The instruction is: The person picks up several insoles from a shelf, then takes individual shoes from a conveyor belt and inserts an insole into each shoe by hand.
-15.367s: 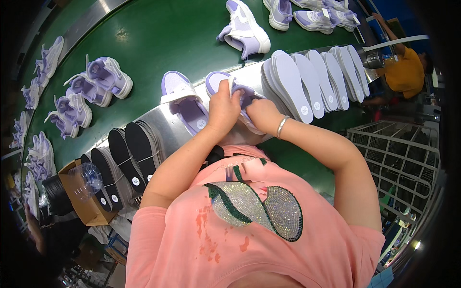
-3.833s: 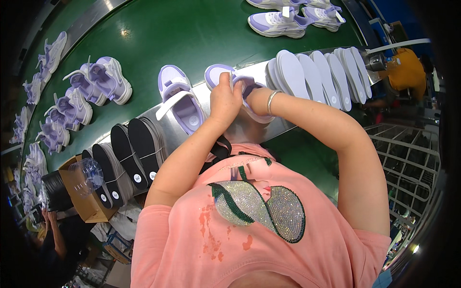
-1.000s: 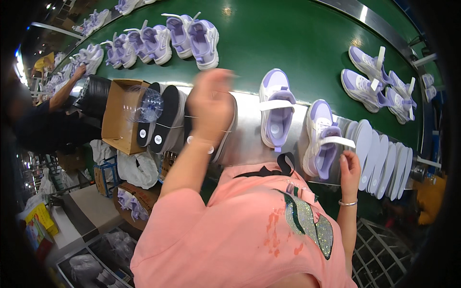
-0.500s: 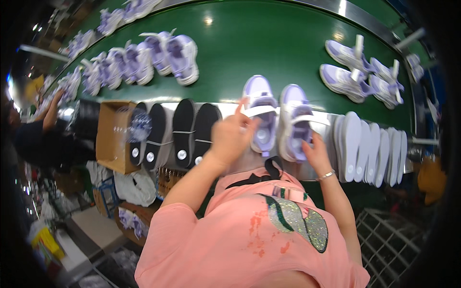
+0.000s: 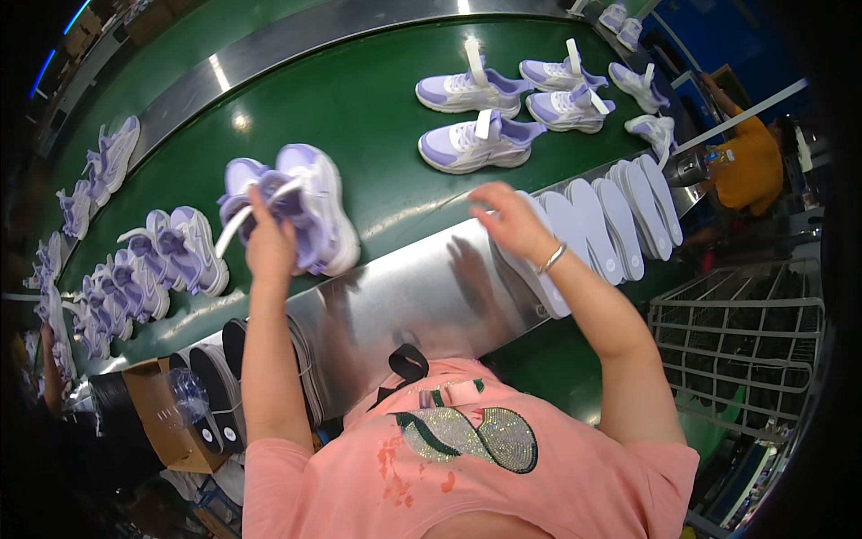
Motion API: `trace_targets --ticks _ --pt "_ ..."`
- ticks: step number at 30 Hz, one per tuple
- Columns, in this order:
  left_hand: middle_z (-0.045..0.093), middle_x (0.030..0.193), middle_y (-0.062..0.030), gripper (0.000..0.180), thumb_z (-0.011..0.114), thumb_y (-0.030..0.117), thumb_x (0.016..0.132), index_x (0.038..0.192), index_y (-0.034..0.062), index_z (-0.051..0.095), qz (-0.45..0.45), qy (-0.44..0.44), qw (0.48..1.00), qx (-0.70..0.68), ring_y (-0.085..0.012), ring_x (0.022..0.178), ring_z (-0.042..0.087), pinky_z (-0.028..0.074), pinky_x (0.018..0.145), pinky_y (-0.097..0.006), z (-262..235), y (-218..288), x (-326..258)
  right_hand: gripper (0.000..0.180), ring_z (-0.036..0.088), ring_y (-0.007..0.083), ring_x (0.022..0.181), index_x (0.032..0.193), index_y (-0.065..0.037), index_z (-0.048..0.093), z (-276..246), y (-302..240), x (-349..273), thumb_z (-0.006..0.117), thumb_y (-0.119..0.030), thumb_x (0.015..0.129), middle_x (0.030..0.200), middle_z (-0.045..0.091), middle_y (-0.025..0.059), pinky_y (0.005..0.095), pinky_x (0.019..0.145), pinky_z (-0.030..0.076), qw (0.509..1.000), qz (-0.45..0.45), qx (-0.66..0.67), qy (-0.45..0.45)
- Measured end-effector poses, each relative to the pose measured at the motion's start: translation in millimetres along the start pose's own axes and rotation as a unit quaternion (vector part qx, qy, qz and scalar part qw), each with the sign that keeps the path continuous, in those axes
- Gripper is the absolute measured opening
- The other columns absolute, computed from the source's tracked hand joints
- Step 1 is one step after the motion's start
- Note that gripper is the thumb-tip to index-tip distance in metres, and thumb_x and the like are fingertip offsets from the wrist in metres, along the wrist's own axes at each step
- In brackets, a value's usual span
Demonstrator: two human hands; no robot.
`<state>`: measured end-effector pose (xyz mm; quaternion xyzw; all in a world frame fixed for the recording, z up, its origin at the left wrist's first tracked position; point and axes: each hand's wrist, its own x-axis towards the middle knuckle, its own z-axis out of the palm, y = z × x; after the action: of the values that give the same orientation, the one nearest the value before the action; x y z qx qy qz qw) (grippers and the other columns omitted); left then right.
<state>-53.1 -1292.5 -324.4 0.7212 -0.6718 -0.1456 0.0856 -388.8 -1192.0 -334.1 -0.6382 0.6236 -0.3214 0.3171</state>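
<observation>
The left hand (image 5: 272, 244) pinches a pair of shoes (image 5: 316, 184), white and lilac with pale straps, over the near edge of the green belt (image 5: 386, 198); the right hand (image 5: 514, 221), loosely spread, is beside pale insoles (image 5: 591, 225); an open cardboard box (image 5: 149, 400) holds clear plastic (image 5: 189, 395)

Off to my left I see brown cardboard box (image 5: 153, 409), crumpled clear plastic (image 5: 189, 397) at its edge, black object (image 5: 109, 404) just beside. To my right, grey wire cage (image 5: 745, 304); farther up, person in yellow top (image 5: 754, 171), blue panelling (image 5: 687, 54) behind.
</observation>
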Motion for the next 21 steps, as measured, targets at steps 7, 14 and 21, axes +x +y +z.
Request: trace_targets --ticks 7,14,21 --pt "0.054 0.101 -0.0180 0.039 0.054 0.008 0.079 0.116 -0.0026 0.045 0.187 0.171 0.957 -0.141 -0.0323 0.092 0.051 0.040 0.081 -0.037 39.8 12.8 -19.6 0.025 0.043 0.0311 0.109 0.094 -0.010 0.060 -69.0 105.9 93.2 0.062 -0.011 0.069 0.116 0.047 0.0138 0.0417 0.086 0.040 0.930 0.064 -0.346 0.111" --pt "0.051 0.107 -0.0142 0.039 0.060 0.014 0.072 0.108 0.0029 0.049 0.307 -0.042 0.946 -0.100 -0.0317 0.100 0.046 0.035 0.084 -0.041 118.1 31.0 -124.8 0.029 0.023 0.0306 0.128 0.101 -0.013 0.059 -53.2 146.7 164.0 0.057 -0.020 0.074 0.137 0.026 0.0173 0.0493 0.098 0.025 0.848 0.046 -0.524 -0.055" --pt "0.050 0.109 -0.0120 0.039 0.060 0.015 0.072 0.107 0.0041 0.049 0.287 -0.044 0.947 -0.139 -0.0314 0.102 0.045 0.033 0.086 -0.041 121.3 32.0 -122.9 0.018 0.054 0.0229 0.091 0.082 -0.013 0.066 -42.7 113.2 176.4 0.054 -0.021 0.071 0.088 0.058 0.0071 0.0440 0.080 0.035 0.837 -0.006 -0.533 -0.126"
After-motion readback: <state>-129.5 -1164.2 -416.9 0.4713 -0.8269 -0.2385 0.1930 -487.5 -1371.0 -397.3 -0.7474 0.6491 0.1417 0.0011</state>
